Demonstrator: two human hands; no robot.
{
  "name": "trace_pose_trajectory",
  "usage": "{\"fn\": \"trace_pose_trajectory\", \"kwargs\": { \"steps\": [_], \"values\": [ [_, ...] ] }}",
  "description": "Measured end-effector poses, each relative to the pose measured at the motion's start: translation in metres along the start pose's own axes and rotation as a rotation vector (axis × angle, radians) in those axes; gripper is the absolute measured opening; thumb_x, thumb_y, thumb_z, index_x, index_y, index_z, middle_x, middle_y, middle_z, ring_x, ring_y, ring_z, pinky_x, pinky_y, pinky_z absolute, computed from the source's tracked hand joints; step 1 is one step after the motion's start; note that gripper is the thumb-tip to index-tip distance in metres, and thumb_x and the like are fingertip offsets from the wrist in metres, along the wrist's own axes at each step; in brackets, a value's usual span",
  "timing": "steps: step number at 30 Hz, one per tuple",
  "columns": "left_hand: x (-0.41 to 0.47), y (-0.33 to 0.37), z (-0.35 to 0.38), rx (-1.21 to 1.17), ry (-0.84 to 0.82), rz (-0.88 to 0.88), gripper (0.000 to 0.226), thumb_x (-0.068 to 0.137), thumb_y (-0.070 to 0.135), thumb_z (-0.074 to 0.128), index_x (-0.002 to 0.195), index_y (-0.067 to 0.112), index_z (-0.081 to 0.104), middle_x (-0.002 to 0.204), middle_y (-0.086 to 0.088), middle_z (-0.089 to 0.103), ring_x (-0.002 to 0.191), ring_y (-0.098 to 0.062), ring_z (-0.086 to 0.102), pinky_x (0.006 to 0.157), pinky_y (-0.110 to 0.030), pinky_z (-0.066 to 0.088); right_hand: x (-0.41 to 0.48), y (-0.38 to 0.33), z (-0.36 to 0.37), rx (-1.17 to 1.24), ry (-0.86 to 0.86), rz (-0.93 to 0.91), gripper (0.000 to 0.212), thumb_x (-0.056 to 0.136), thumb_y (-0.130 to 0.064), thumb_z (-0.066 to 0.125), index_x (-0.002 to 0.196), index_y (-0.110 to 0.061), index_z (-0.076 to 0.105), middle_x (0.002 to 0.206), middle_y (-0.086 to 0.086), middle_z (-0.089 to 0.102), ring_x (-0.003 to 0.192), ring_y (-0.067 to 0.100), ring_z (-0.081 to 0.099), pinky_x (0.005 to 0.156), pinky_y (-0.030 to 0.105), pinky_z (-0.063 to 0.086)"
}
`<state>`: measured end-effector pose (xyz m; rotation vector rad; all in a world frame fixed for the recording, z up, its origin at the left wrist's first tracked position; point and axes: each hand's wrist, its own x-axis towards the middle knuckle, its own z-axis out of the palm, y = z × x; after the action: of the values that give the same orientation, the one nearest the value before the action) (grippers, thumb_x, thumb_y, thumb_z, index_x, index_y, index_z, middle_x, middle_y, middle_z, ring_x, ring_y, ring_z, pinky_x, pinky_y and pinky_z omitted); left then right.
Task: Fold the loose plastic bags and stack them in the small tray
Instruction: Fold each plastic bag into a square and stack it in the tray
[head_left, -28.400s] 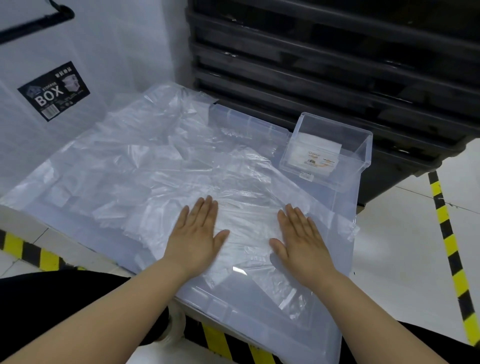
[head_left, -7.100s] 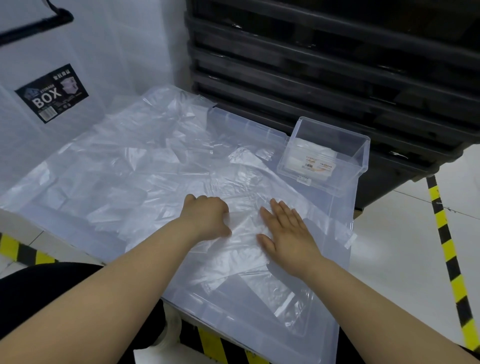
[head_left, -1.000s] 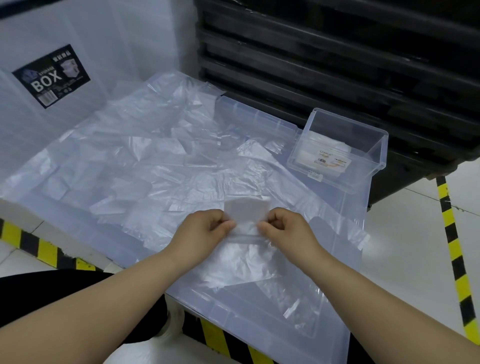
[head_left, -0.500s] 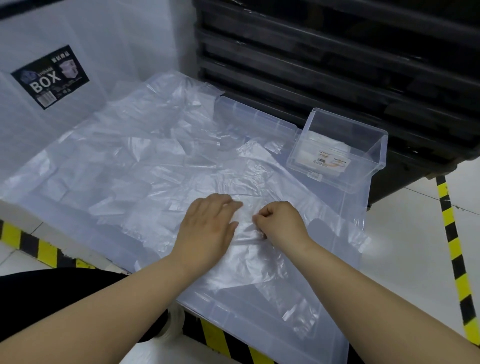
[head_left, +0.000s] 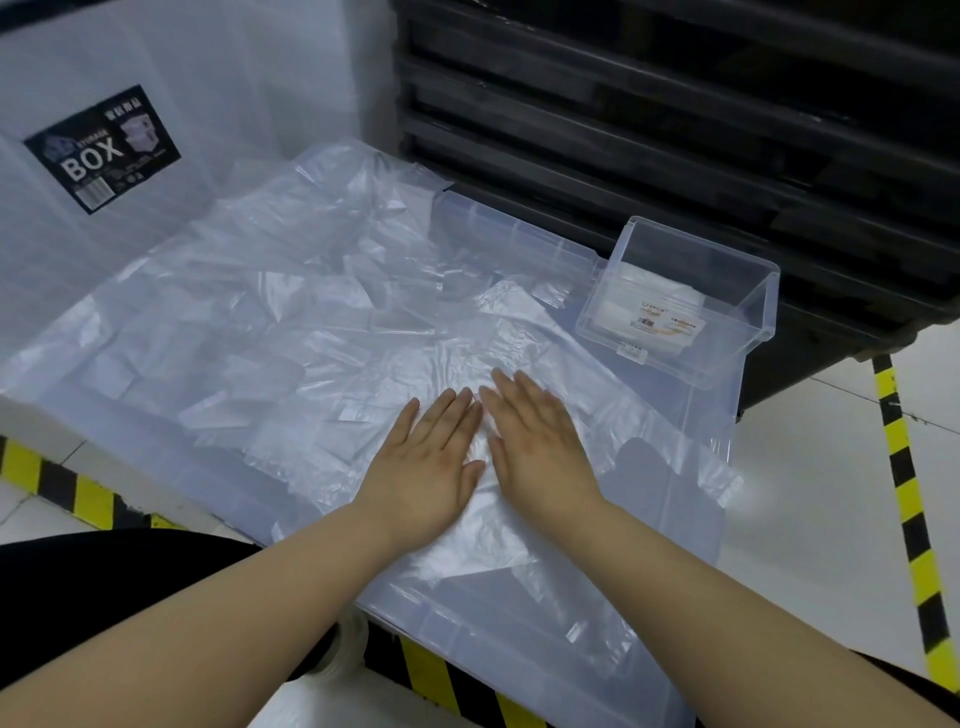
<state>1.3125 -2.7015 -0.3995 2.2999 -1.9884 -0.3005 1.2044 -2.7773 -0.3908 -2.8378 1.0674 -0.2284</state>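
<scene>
Both hands, left hand (head_left: 431, 462) and right hand (head_left: 535, 441), lie flat and open side by side, gripping nothing, pressing a clear plastic bag (head_left: 483, 519) onto the translucent bin lid (head_left: 691, 530), probably to set a crease. Loose bags (head_left: 270, 332) spread leftward; the small tray (head_left: 748, 317) stands at the lid's far right corner within reach, seemingly holding folded ones.

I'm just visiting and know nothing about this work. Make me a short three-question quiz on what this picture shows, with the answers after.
1. True or false: both hands lie flat, palms down, on the plastic bags.
2. Where does the small tray sit relative to the right hand? A) farther away and to the right B) nearer and to the left C) directly beneath it
3. Fill in: the large word on the dark label at upper left reads ____.

Key
1. True: the left hand and the right hand press side by side, fingers extended, with no grip on anything.
2. A
3. BOX
</scene>
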Motion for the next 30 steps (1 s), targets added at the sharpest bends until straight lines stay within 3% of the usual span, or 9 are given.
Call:
{"fn": "trace_pose_trajectory", "kwargs": {
  "steps": [2, 3, 5, 6, 10, 13, 20, 26, 30],
  "values": [
    [0.000, 0.000, 0.000, 0.030, -0.019, 0.006, 0.086, 0.071, 0.049, -0.014, 0.145, 0.009, 0.006, 0.149, -0.001, -0.005, 0.129, -0.011, -0.015, 0.101, -0.024, -0.022, -0.004, 0.001, 0.001, 0.032, -0.146, -0.047, 0.056, 0.080, -0.027, 0.027, 0.119, -0.005, 0.061, 0.126, 0.009, 0.059, 0.119, 0.026, 0.055, 0.099, 0.044, 0.039],
    [0.000, 0.001, 0.001, 0.033, 0.010, 0.019, 0.086, 0.070, 0.049, -0.015, 0.145, 0.010, 0.004, 0.149, 0.000, -0.007, 0.128, -0.011, -0.017, 0.099, -0.023, -0.024, -0.004, 0.002, -0.001, 0.080, -0.230, -0.052, 0.067, 0.081, -0.034, 0.016, 0.132, -0.005, 0.049, 0.140, 0.010, 0.046, 0.131, 0.026, 0.041, 0.110, 0.041, 0.020],
    [0.000, 0.001, 0.001, 0.063, 0.025, 0.024, 0.090, 0.067, 0.049, -0.019, 0.146, 0.010, 0.001, 0.152, 0.000, -0.008, 0.126, -0.009, -0.021, 0.097, -0.023, -0.026, -0.003, 0.006, -0.002, 0.087, -0.300, -0.038, 0.088, 0.071, -0.047, -0.010, 0.147, -0.013, 0.016, 0.156, 0.002, 0.009, 0.144, 0.016, 0.004, 0.108, 0.025, -0.017],
    [-0.001, 0.000, 0.002, 0.062, -0.021, 0.009, 0.094, 0.062, 0.048, -0.024, 0.146, 0.012, -0.005, 0.153, 0.002, -0.012, 0.124, -0.006, -0.026, 0.096, -0.023, -0.029, -0.005, 0.009, -0.001, 0.065, -0.302, -0.028, 0.093, 0.065, -0.049, -0.016, 0.149, -0.016, 0.006, 0.157, -0.002, -0.001, 0.144, 0.012, -0.007, 0.104, 0.022, -0.024],
    [0.000, 0.002, -0.006, 0.086, -0.119, -0.043, 0.093, 0.063, 0.052, -0.024, 0.147, 0.014, -0.009, 0.155, 0.000, -0.014, 0.140, -0.009, -0.018, 0.108, -0.027, -0.018, -0.006, 0.015, -0.004, 0.020, -0.302, 0.055, 0.096, 0.059, -0.050, -0.022, 0.148, -0.018, -0.003, 0.156, -0.004, -0.010, 0.142, 0.011, -0.014, 0.102, 0.023, -0.024],
    [0.004, 0.002, -0.019, 0.012, -0.144, -0.108, 0.062, 0.096, 0.049, 0.018, 0.148, 0.018, 0.004, 0.156, 0.003, -0.002, 0.143, -0.010, -0.002, 0.112, -0.027, -0.001, -0.007, 0.017, -0.005, 0.017, -0.318, 0.076, 0.097, 0.058, -0.050, -0.022, 0.148, -0.018, -0.004, 0.156, -0.003, -0.011, 0.142, 0.011, -0.015, 0.103, 0.025, -0.024],
    [0.033, -0.005, -0.039, -0.255, -0.094, -0.248, 0.061, 0.083, 0.032, 0.064, 0.136, 0.019, 0.038, 0.137, -0.002, 0.041, 0.126, -0.021, 0.037, 0.100, -0.029, 0.026, -0.007, 0.016, -0.006, 0.026, -0.318, 0.084, 0.092, 0.064, -0.051, -0.022, 0.148, -0.017, -0.007, 0.156, -0.001, -0.013, 0.142, 0.013, -0.016, 0.105, 0.027, -0.022],
    [0.061, -0.005, -0.054, -0.228, -0.322, -0.327, 0.050, 0.078, 0.032, 0.070, 0.120, 0.017, 0.047, 0.120, 0.001, 0.054, 0.115, -0.018, 0.049, 0.093, -0.029, 0.028, -0.005, 0.017, -0.007, 0.038, -0.326, 0.086, 0.102, 0.054, -0.049, -0.023, 0.148, -0.016, -0.003, 0.156, -0.001, -0.011, 0.143, 0.015, -0.013, 0.103, 0.027, -0.022],
    [0.067, -0.004, -0.058, -0.264, -0.378, -0.316, 0.023, 0.078, 0.028, 0.069, 0.096, 0.017, 0.058, 0.092, 0.002, 0.057, 0.095, -0.019, 0.055, 0.079, -0.027, 0.031, -0.004, 0.017, -0.009, 0.037, -0.341, 0.081, 0.101, 0.055, -0.049, -0.023, 0.149, -0.016, -0.003, 0.156, 0.000, -0.011, 0.143, 0.015, -0.012, 0.102, 0.028, -0.023]
  ]
}}
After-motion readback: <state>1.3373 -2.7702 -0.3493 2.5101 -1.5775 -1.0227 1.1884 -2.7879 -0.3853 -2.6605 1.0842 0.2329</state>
